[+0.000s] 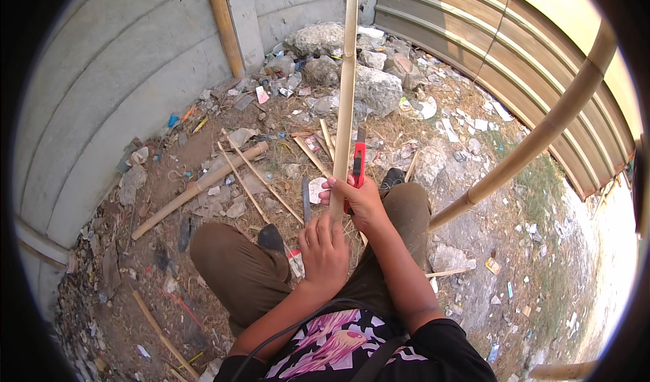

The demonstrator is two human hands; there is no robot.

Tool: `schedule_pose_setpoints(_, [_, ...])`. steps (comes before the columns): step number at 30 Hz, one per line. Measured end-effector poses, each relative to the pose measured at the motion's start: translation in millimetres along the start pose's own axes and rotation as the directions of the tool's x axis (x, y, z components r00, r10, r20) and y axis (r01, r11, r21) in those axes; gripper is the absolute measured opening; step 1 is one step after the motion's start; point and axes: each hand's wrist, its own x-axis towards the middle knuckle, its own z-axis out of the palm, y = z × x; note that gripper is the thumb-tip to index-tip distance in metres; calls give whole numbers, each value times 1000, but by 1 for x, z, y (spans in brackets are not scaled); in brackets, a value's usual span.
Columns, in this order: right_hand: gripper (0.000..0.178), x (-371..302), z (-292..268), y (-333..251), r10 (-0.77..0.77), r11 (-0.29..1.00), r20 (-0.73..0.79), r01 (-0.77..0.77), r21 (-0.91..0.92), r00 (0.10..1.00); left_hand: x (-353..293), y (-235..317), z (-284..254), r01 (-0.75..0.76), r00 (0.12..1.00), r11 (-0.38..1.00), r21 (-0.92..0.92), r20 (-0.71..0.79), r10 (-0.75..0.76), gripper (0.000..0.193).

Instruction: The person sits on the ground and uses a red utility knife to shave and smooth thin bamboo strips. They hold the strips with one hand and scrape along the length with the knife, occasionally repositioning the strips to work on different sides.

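Observation:
A long split bamboo strip (344, 104) stands out in front of me, pointing away between my knees. My right hand (365, 203) is closed around it near its lower part, thumb across the strip and fingertips showing at its left side. The same hand also holds a red utility knife (359, 162), its dark blade pointing away alongside the strip. My left hand (325, 250) is closed at the strip's near end, back of the hand up and fingers bent over it; the palm side is hidden.
Thin bamboo strips (247, 182) and a bamboo pole (200, 189) lie on the littered ground ahead. A dark flat blade (307, 199) lies near my foot. Another thick pole (521, 152) slants up on the right. Rocks (376, 91), a concrete wall (142, 57) and metal sheeting (467, 23) stand beyond.

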Motion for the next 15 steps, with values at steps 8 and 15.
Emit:
schedule_pose_setpoints(8, [28, 13, -19, -8, -133, 985, 64, 125, 117, 989, -21, -38, -21, 257, 960, 686, -680, 264, -99, 56])
schedule_pose_setpoints(15, [29, 20, -23, 5, -125, 975, 104, 103, 195, 987, -5, -60, 11, 546, 837, 455, -703, 450, -310, 72])
